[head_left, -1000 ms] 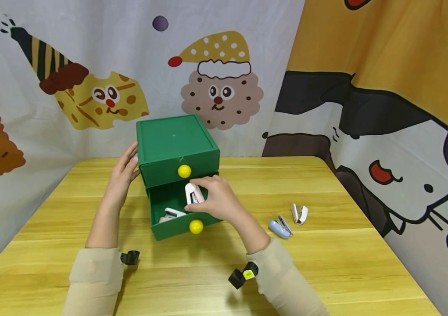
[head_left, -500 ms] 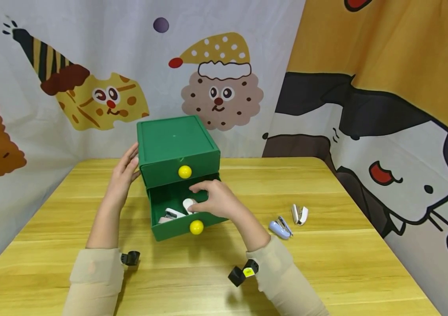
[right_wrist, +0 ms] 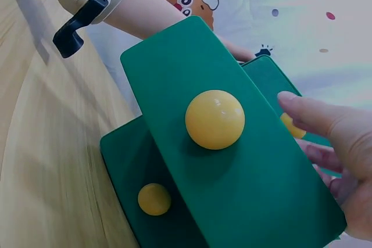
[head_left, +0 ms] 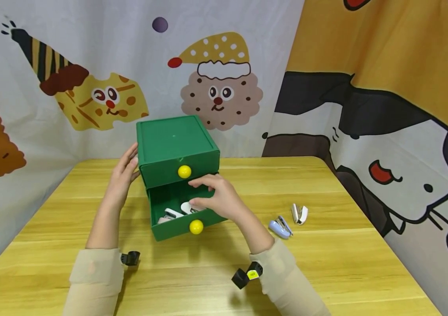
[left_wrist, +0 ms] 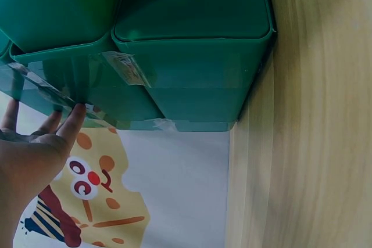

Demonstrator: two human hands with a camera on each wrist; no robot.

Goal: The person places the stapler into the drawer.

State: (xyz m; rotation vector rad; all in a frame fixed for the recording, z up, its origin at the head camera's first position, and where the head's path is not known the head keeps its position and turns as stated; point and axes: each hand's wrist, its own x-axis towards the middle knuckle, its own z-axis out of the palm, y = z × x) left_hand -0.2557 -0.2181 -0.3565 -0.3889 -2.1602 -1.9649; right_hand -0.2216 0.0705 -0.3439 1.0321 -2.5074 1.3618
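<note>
A green drawer cabinet (head_left: 172, 138) stands on the table, its middle drawer (head_left: 174, 230) pulled out. Straight fingers of my left hand (head_left: 122, 177) touch the cabinet's left side, as the left wrist view also shows. My right hand (head_left: 224, 197) hovers over the drawer's right part, thumb and fingers spread apart with nothing between them. Just beside its thumb lies a white stapler (head_left: 185, 207) in the drawer, partly hidden by that thumb. To the left, a white and pink stapler (head_left: 172, 213) lies in the same drawer. The right wrist view shows the drawer's yellow knob (right_wrist: 215, 119).
On the table (head_left: 326, 263) to the right lie a light blue stapler (head_left: 280, 227) and a white stapler (head_left: 299, 214). A closed lower drawer with a yellow knob (right_wrist: 154, 200) sits under the pulled-out one. A printed curtain hangs behind the cabinet.
The right hand lowered the stapler it pinched into the drawer and let go. Its fingers spread and it rose slightly to the right. The left hand stayed on the cabinet.
</note>
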